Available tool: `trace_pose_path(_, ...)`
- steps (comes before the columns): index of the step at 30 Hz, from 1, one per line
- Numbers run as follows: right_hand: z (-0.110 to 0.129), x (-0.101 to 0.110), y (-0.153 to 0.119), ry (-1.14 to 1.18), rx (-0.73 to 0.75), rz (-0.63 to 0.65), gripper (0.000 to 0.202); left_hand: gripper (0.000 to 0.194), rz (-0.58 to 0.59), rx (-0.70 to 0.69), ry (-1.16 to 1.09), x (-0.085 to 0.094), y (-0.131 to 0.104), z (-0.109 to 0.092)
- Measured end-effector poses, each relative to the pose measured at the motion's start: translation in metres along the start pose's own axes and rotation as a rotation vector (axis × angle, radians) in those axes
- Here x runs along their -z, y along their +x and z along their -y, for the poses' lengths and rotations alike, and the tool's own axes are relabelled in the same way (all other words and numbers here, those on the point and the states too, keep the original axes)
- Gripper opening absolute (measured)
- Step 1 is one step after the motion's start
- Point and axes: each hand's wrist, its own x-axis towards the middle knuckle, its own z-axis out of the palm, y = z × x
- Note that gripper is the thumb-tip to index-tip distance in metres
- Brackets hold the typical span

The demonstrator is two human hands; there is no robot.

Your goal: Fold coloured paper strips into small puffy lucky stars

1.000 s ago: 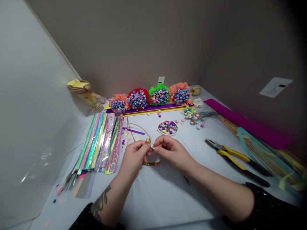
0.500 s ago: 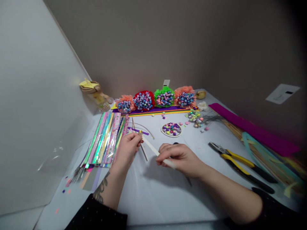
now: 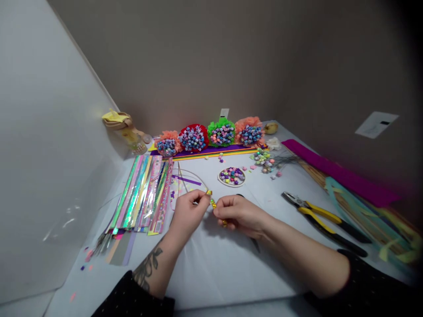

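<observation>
A narrow shiny gold paper strip (image 3: 213,203) runs between my two hands above the white table. My left hand (image 3: 190,211) pinches its folded end between thumb and fingertip. Farther along, my right hand (image 3: 241,215) grips the same strip, and a bit of gold shows below its fingers. Beneath my right hand lies a dark, slender tool (image 3: 255,245), mostly hidden. Just beyond my hands sits a small round dish (image 3: 218,179) of purple, pink and yellow paper stars.
Packets of shiny paper strips (image 3: 139,193) lie at left. Yellow-and-black pliers (image 3: 317,215) rest at right, near magenta paper (image 3: 333,169). Star-filled paper flowers (image 3: 193,138) line the back. Wire-stemmed stars (image 3: 262,157) lie right of the dish.
The strip has turned over from its pale side to its gold side. My hands have come closer together, the left moving right. The view has shifted slightly.
</observation>
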Motion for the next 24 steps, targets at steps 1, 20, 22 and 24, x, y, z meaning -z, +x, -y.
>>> trace_pose_path(1,0.000,-0.001,0.001,0.023,-0.020,-0.003,0.032,0.018,-0.002,-0.035,0.024,-0.001,-0.001,0.000)
trace_pose_path(20,-0.004,0.000,-0.003,-0.426,0.762,-0.323,0.013,0.024,0.231,0.091,-0.204,-0.001,-0.007,-0.007)
trace_pose_path(22,-0.002,0.001,-0.003,-0.461,0.803,-0.264,0.010,0.023,0.246,0.093,-0.217,-0.001,-0.007,-0.007)
trace_pose_path(24,0.001,0.003,-0.004,-0.422,0.742,-0.214,0.012,0.022,0.249,0.072,-0.189,-0.002,-0.007,-0.007)
